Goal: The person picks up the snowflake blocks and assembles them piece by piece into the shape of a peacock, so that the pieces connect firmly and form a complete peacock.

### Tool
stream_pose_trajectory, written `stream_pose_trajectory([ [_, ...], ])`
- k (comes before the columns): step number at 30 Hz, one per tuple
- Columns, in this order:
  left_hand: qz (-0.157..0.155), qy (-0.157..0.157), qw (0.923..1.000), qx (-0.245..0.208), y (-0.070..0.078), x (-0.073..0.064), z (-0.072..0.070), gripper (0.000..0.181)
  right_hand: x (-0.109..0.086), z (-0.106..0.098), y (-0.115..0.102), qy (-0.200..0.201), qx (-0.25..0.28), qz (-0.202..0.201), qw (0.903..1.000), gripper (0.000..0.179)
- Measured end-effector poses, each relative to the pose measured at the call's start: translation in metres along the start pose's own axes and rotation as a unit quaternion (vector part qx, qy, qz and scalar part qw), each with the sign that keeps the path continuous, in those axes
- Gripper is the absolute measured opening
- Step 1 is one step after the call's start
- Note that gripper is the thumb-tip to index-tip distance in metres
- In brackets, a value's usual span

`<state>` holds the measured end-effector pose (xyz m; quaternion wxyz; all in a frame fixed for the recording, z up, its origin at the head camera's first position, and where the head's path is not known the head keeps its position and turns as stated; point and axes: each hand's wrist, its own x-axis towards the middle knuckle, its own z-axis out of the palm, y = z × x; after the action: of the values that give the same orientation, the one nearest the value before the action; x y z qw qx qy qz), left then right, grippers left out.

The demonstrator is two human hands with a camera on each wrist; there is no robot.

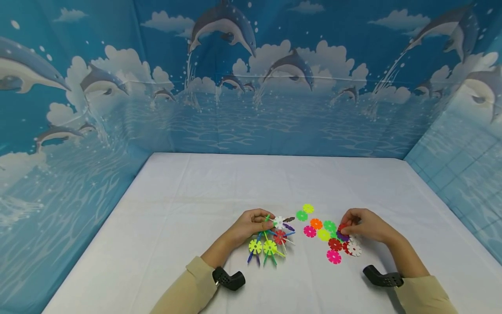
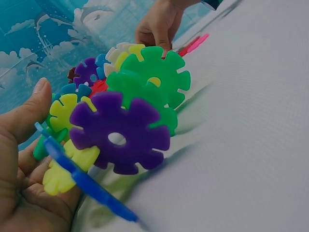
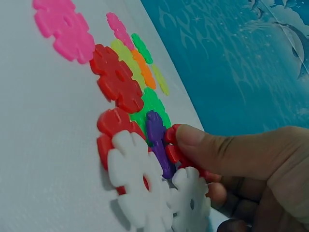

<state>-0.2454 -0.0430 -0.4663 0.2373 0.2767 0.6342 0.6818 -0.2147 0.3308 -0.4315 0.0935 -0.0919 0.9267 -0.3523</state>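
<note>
My left hand (image 1: 255, 223) grips a built-up cluster of slotted snowflake discs (image 1: 269, 247) by its upper left side. In the left wrist view a purple disc (image 2: 116, 133), a blue disc (image 2: 89, 181) and green ones (image 2: 157, 75) stick out at angles from the cluster. On the right, my right hand (image 1: 364, 224) pinches a red snowflake disc (image 3: 173, 145) between thumb and fingers, at the edge of the loose discs. A purple disc (image 3: 157, 133) stands tilted against it. Two white discs (image 3: 135, 179) lie close below the fingers; the hand partly hides the red disc.
Loose discs lie between the hands: pink (image 1: 310, 231), orange (image 1: 316, 223), yellow (image 1: 323, 235), green (image 1: 302, 215) and red (image 1: 335, 244). They spread over a white-covered table (image 1: 188, 192). A dolphin-print curtain (image 1: 251, 117) encloses its back and sides.
</note>
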Motion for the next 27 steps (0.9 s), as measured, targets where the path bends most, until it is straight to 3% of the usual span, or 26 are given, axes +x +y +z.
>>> stream_pose_trajectory([
  [12, -0.012, 0.002, 0.9999, 0.011, 0.0, 0.0, 0.0, 0.037, 0.01, 0.006, -0.018, 0.026, 0.072, -0.046, 0.996, 0.021],
  [19, -0.014, -0.001, 0.9999, 0.01, 0.0, 0.0, 0.0, 0.038, 0.024, 0.019, -0.041, 0.018, 0.121, -0.105, 0.9869, 0.018],
  [27, -0.019, 0.002, 0.9998, 0.007, 0.0, 0.0, 0.001, 0.036, 0.038, 0.032, -0.064, 0.0, 0.162, -0.143, 0.9764, 0.015],
])
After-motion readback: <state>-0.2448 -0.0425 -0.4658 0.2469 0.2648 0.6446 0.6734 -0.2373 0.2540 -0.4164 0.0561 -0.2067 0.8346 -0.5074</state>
